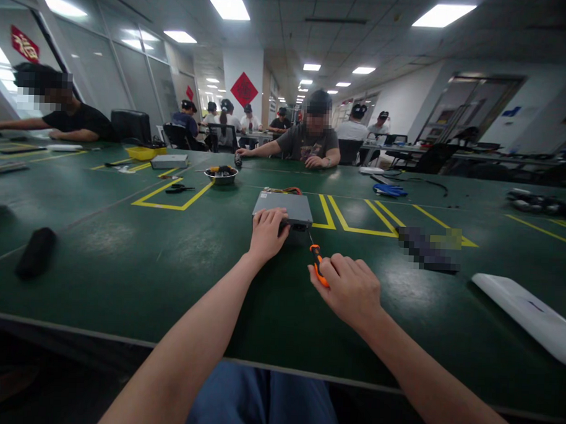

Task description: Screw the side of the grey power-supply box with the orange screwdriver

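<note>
A grey metal computer power supply lies on the green table in front of me, with coloured wires coming out behind it. My left hand grips its near left part, fingers over the top and thumb at the front face. Beside the thumb, a dark socket shows on that face. In my right hand is a screwdriver with an orange and black handle. Its shaft points up and away, and the tip is at the front right corner of the power supply. Whether the tip touches it, I cannot tell.
Beyond are a metal bowl of tools, a yellow tray, another grey box and blue gloves. A white device lies right, a black case left. One person sits opposite, another at far left.
</note>
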Motion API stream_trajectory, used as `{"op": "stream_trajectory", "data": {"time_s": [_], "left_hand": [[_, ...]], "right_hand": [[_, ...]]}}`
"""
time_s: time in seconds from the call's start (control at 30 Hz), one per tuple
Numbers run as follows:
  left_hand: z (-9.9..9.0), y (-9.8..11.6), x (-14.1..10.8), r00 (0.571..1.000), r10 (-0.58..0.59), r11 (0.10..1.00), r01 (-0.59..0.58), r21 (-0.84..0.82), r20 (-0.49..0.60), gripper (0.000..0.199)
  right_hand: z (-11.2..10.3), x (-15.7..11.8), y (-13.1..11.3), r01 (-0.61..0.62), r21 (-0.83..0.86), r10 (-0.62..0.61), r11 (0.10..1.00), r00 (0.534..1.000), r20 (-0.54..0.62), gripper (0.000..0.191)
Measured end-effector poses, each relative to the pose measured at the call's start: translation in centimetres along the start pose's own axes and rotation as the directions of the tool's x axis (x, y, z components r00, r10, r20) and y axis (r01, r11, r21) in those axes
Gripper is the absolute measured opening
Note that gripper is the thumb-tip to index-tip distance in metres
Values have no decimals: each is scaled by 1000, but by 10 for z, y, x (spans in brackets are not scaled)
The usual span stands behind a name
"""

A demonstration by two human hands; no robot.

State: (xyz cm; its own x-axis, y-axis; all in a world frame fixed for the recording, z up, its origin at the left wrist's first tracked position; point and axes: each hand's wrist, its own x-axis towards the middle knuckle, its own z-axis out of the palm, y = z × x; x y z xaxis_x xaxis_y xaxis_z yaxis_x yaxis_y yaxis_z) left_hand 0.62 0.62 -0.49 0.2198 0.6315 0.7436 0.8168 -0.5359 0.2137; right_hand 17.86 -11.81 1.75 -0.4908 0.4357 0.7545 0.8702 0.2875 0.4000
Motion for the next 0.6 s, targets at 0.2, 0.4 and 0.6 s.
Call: {"op": "stream_trajectory", "data": {"time_s": [0.2, 0.4, 0.6], "left_hand": [[0, 0, 0, 1000, -10, 1000, 10, 9, 14, 19], [0, 0, 0, 1000, -11, 1000, 11, 7, 20, 19], [-1, 0, 0, 1000, 1, 1000, -1, -2, 9, 19]], "right_hand": [[-2, 1, -2, 27, 58, -32, 998, 997, 75, 19], [1, 0, -4, -39, 105, 25, 994, 991, 132, 22], [2, -1, 0, 1, 12, -1, 1000, 1000, 7, 21]]}}
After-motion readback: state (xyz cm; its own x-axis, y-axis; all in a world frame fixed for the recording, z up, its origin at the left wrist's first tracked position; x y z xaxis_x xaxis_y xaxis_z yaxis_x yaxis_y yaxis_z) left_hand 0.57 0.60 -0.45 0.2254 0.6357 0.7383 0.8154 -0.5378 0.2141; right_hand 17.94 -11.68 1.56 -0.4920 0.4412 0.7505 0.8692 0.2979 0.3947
